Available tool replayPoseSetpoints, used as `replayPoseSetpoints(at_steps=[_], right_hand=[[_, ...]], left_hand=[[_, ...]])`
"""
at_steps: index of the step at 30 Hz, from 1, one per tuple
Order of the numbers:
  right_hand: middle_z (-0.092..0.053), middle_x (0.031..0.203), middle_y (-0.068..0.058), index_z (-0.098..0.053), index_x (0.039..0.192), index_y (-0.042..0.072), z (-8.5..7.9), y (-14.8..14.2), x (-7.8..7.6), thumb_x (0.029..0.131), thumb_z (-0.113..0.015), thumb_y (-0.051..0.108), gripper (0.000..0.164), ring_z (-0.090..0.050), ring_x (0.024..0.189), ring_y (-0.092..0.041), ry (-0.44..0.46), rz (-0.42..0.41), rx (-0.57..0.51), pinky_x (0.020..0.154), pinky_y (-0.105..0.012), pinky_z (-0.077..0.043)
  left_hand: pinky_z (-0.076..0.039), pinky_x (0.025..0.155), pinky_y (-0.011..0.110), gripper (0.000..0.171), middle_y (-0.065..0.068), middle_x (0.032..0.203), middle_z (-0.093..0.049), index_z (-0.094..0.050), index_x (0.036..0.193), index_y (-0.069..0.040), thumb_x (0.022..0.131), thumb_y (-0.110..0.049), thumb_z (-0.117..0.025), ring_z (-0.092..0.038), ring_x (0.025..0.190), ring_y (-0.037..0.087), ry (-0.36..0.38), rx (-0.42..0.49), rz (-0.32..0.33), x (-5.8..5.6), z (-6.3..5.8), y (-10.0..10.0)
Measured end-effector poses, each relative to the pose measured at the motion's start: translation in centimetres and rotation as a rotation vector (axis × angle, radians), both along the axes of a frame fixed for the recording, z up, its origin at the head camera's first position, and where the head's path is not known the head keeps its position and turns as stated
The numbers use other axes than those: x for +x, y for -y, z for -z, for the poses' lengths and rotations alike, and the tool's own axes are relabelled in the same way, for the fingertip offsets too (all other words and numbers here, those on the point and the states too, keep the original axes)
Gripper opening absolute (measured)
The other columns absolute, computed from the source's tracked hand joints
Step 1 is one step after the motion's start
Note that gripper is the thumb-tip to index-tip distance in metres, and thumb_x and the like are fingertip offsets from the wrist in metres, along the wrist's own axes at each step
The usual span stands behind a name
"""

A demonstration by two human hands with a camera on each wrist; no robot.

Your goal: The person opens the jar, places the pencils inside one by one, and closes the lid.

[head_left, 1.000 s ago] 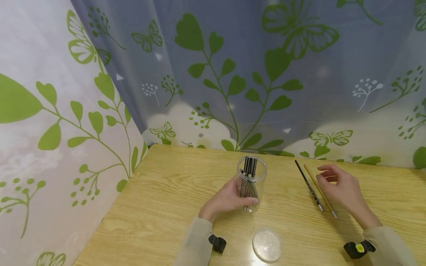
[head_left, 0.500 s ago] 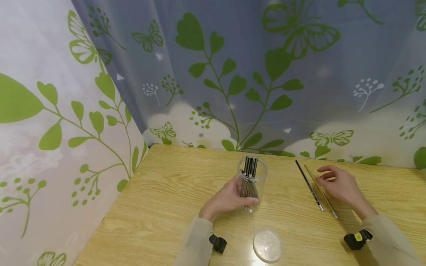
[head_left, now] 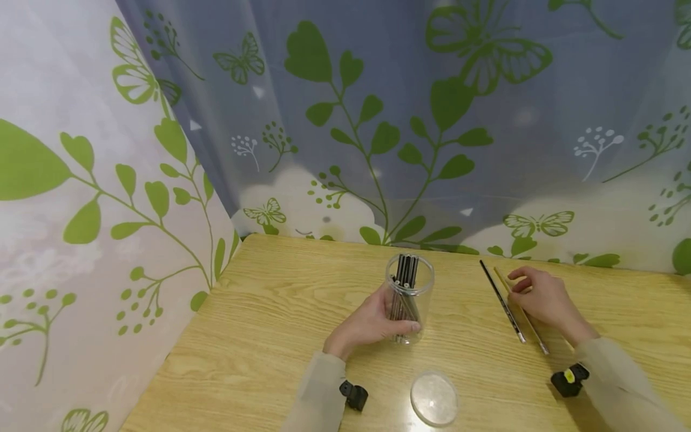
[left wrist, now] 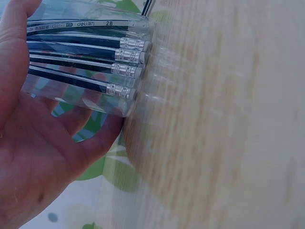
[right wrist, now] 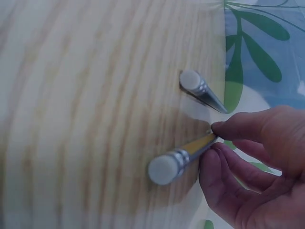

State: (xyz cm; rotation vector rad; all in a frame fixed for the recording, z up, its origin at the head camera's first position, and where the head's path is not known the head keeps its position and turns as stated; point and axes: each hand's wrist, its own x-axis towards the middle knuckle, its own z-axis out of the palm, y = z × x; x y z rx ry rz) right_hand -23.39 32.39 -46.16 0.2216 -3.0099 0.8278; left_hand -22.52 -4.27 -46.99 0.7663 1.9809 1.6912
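My left hand [head_left: 363, 324] grips a clear plastic jar [head_left: 423, 306] standing on the table, fingers wrapped round its side. Inside are several dark pencils [left wrist: 71, 55]; their white erasers and silver ferrules lie toward the jar's bottom in the left wrist view. On the right, my right hand [head_left: 546, 300] pinches a yellow pencil [right wrist: 193, 145] between thumb and fingers about midway along it. That pencil still lies along the tabletop, its white eraser end toward me. Just left of it lies a black pencil [head_left: 501, 300], nearly parallel and untouched.
A round clear lid [head_left: 433, 398] lies flat on the wooden table [head_left: 259, 336], nearer to me than the jar. A curtain [head_left: 335, 150] printed with leaves and butterflies hangs along the table's back edge, and a similar cloth [head_left: 108, 198] covers the left side.
My right hand has moved left and slightly inward, and its thumb and fingers have closed on the yellow pencil. The left hand and jar stay in place.
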Motion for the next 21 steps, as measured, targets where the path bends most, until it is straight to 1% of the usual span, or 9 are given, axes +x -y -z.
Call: replayPoseSetpoints(at_steps=[1,4,6,8,12,17,21], right_hand=[[-0.075,0.095,-0.022,-0.062,0.121,-0.008,0.0,0.03,0.02,0.089,-0.069,0.009,0.037,-0.07,0.08,-0.034,0.001,-0.003,0.003,0.064,-0.04,-0.052],[-0.075,0.094,-0.022,-0.063,0.119,-0.008,0.01,0.1,0.05,0.087,-0.069,0.006,0.036,-0.07,0.08,-0.034,-0.003,-0.007,0.014,0.065,-0.04,-0.052],[-0.074,0.095,-0.023,-0.063,0.12,-0.008,-0.01,0.11,0.09,0.087,-0.068,0.005,0.036,-0.07,0.079,-0.034,0.005,-0.006,0.012,0.064,-0.039,-0.051],[-0.074,0.095,-0.024,-0.063,0.12,-0.008,-0.08,0.11,0.12,0.087,-0.068,0.006,0.037,-0.07,0.079,-0.034,0.014,-0.006,0.011,0.063,-0.038,-0.051],[-0.073,0.097,-0.025,-0.062,0.123,-0.009,-0.16,0.03,0.23,0.087,-0.069,0.006,0.039,-0.069,0.08,-0.034,0.039,0.0,0.005,0.062,-0.036,-0.051],[-0.073,0.099,-0.026,-0.06,0.125,-0.009,-0.19,-0.1,0.35,0.088,-0.07,0.009,0.043,-0.069,0.083,-0.036,0.05,0.018,0.008,0.065,-0.041,-0.052],[-0.072,0.102,-0.027,-0.057,0.129,-0.009,-0.24,-0.21,0.53,0.089,-0.071,0.012,0.048,-0.068,0.086,-0.038,0.056,0.051,-0.004,0.063,-0.037,-0.052]], left_hand=[[-0.035,0.119,0.044,0.084,0.018,0.126,-0.071,-0.032,0.156,-0.037,0.09,-0.015,-0.079,-0.07,0.102,0.01,0.003,0.001,0.001,0.01,0.03,0.0],[-0.03,0.123,0.047,0.085,0.016,0.131,-0.069,-0.032,0.156,-0.038,0.09,-0.016,-0.08,-0.068,0.109,0.009,0.002,-0.003,-0.005,0.02,0.09,-0.01],[-0.026,0.125,0.048,0.084,0.014,0.134,-0.068,-0.032,0.156,-0.038,0.09,-0.017,-0.08,-0.066,0.115,0.008,0.001,-0.01,-0.014,0.05,0.11,0.0],[-0.024,0.126,0.049,0.084,0.013,0.135,-0.068,-0.033,0.156,-0.038,0.089,-0.018,-0.081,-0.065,0.118,0.008,0.0,-0.014,-0.017,0.05,0.09,-0.01],[-0.025,0.126,0.049,0.084,0.013,0.135,-0.068,-0.033,0.156,-0.037,0.089,-0.018,-0.081,-0.065,0.118,0.009,0.003,-0.019,-0.019,0.1,0.03,-0.04],[-0.027,0.125,0.048,0.084,0.014,0.133,-0.069,-0.033,0.156,-0.036,0.089,-0.017,-0.08,-0.066,0.115,0.009,0.004,-0.016,-0.018,0.12,0.0,-0.04],[-0.032,0.122,0.046,0.083,0.015,0.126,-0.072,-0.034,0.155,-0.036,0.089,-0.017,-0.08,-0.069,0.106,0.009,0.002,-0.025,-0.023,0.14,-0.04,-0.04]])
